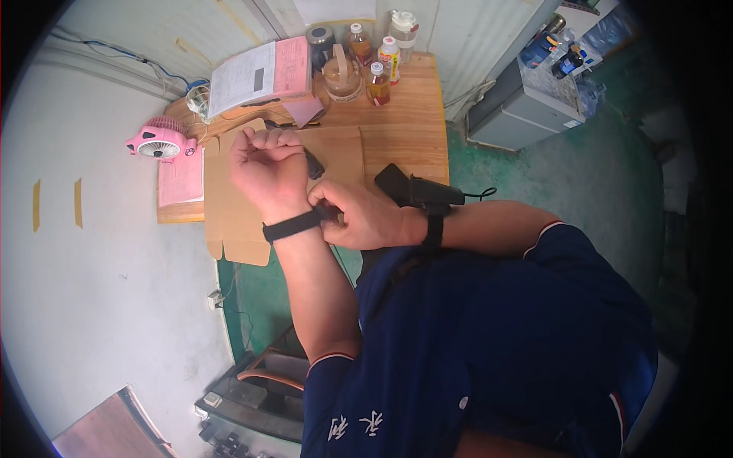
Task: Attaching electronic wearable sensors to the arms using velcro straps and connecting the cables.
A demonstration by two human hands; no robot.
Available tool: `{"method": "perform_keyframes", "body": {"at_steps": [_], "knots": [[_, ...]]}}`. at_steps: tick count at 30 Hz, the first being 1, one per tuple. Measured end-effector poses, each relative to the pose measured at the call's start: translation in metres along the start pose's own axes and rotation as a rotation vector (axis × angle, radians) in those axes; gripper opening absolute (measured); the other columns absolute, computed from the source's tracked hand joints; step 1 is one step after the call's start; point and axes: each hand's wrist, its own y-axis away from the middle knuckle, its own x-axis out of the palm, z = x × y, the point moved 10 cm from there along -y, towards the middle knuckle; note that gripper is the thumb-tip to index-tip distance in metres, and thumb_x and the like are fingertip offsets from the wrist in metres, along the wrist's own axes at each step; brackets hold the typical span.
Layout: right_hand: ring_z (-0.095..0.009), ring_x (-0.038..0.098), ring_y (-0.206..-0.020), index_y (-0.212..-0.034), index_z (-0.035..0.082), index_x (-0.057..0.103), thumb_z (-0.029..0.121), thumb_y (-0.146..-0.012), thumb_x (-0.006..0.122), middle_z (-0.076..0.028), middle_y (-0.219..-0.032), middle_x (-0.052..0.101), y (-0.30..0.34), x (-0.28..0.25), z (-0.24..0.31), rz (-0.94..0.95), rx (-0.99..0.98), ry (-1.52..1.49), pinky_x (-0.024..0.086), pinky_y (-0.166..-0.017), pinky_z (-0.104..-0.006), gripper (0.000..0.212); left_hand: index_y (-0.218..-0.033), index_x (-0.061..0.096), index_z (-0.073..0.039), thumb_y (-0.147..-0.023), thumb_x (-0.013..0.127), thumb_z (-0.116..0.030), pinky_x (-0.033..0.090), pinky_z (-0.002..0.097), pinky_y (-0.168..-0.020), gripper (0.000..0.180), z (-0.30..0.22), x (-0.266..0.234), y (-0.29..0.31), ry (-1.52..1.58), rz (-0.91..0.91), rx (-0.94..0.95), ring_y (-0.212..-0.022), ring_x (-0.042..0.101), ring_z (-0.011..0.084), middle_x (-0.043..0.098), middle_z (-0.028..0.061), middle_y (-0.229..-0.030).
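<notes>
My left hand (269, 169) is raised above the desk, palm turned up, its fingers curled in loosely; nothing shows in it. Around that wrist runs a black strap (292, 227). At the strap's inner end, my right hand (365, 216) pinches it between thumb and bent fingers; the fingertips are partly hidden. On my right wrist sits another black strap (434, 227), with a black device (435, 191) attached and a short cable coming off it. Under my left hand lies flattened brown cardboard (237, 221), and a small dark object (313, 164) shows beside the palm.
The wooden desk (412, 137) carries a clipboard with papers (256, 76), a glass teapot (342, 82), a drink bottle (377, 85) among several others, and a pink fan (160, 141). A grey cabinet (515, 114) stands right. A chair (267, 382) is lower left, near the wall.
</notes>
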Motion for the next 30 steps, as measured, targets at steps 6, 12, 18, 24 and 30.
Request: {"method": "perform_keyframes", "body": {"at_steps": [6, 12, 18, 24, 30], "knots": [[-0.016, 0.061, -0.072, -0.101, 0.003, 0.061, 0.004, -0.082, 0.073, -0.008, -0.081, 0.063, -0.002, -0.002, -0.009, -0.021, 0.039, -0.077, 0.049, -0.062, -0.034, 0.023, -0.084, 0.059, -0.006, -0.098, 0.055, -0.013, 0.042, 0.0329, -0.065, 0.016, 0.003, -0.019, -0.009, -0.002, -0.081, -0.01, -0.063, 0.046, 0.0146, 0.051, 0.0007, -0.069], [-0.022, 0.059, -0.069, -0.092, 0.002, 0.06, 0.007, -0.08, 0.074, -0.009, -0.079, 0.061, -0.011, -0.001, 0.002, 0.153, -0.133, 0.009, 0.047, -0.062, -0.0361, 0.019, -0.088, 0.059, -0.006, -0.1, 0.055, -0.016, 0.042, 0.0325, -0.067, 0.016, 0.005, -0.028, -0.02, -0.054, -0.055, -0.047, -0.064, 0.047, 0.0149, 0.052, 0.0003, -0.07], [-0.017, 0.053, -0.073, -0.089, 0.002, 0.057, 0.008, -0.084, 0.073, -0.006, -0.08, 0.057, -0.007, 0.001, -0.008, 0.235, -0.197, -0.105, 0.046, -0.067, -0.0362, 0.017, -0.094, 0.06, -0.008, -0.101, 0.055, -0.018, 0.043, 0.0318, -0.066, 0.013, 0.019, -0.017, -0.018, -0.104, -0.001, -0.12, -0.067, 0.049, 0.0141, 0.054, -0.001, -0.073], [-0.008, 0.051, -0.078, -0.099, 0.003, 0.058, 0.009, -0.099, 0.065, 0.0, -0.089, 0.058, -0.012, 0.002, -0.019, 0.406, -0.045, -0.15, 0.044, -0.066, -0.0281, 0.01, -0.098, 0.061, -0.008, -0.103, 0.056, -0.017, 0.044, 0.0312, -0.067, 0.012, 0.033, -0.022, -0.016, -0.211, -0.057, -0.184, -0.069, 0.052, 0.0141, 0.056, -0.001, -0.075], [-0.007, 0.046, -0.067, -0.107, 0.004, 0.059, 0.005, -0.103, 0.057, -0.001, -0.086, 0.058, -0.008, 0.0, -0.086, 0.169, 0.401, -0.585, 0.041, -0.06, -0.0265, 0.005, -0.099, 0.061, -0.003, -0.106, 0.058, -0.014, 0.05, 0.0274, -0.058, 0.013, 0.038, -0.08, -0.02, -0.425, -0.226, -0.098, -0.064, 0.056, 0.0149, 0.06, 0.002, -0.076]]}}
